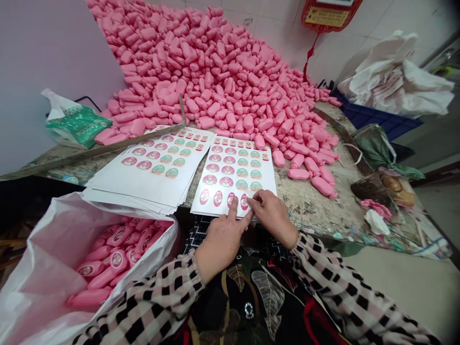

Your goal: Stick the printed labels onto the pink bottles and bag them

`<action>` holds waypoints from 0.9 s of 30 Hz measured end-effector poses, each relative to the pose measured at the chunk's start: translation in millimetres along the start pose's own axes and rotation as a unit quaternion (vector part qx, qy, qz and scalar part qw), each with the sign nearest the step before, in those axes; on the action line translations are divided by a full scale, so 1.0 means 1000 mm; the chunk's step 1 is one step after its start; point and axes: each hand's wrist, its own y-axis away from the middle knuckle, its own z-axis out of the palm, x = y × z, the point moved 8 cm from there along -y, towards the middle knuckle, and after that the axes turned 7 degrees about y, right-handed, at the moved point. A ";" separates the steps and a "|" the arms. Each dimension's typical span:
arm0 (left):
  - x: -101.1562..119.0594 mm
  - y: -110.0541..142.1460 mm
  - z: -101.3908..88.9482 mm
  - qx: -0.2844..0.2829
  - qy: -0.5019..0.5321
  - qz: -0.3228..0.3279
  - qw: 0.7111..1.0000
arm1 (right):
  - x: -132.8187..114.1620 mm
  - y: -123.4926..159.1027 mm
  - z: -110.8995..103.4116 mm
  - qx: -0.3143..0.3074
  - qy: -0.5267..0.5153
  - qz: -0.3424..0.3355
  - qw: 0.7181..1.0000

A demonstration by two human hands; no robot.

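A white sheet of stickers (269,173) lies at the table's front edge, printed with rows of pink, green and red labels. My left hand (217,244) is at its lower edge, index finger pressed on top near the oval stickers and the other fingers curled. Beside it, my right hand (275,218) has thumb and forefinger pinched at the last pink oval sticker (244,202) of the bottom row. Whether that sticker's edge is lifted is too small to tell.
A stack of sticker sheets (108,184) lies to the left, with a wooden strip (143,139) across its far edge. Pink bottles (215,72) are heaped behind. A white sack (46,268) at lower left holds labelled pink bottles (118,258). A blue crate (381,120) stands right.
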 end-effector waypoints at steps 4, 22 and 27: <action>0.000 0.000 -0.001 0.006 -0.003 0.000 1.000 | -0.001 -0.002 -0.002 -0.006 0.027 0.028 0.999; -0.003 0.014 -0.014 0.028 0.155 0.030 0.987 | 0.029 -0.004 -0.022 0.050 -0.197 0.082 0.976; -0.022 0.021 -0.034 0.087 0.493 -0.038 0.865 | 0.037 0.001 -0.029 0.081 -0.401 0.085 0.908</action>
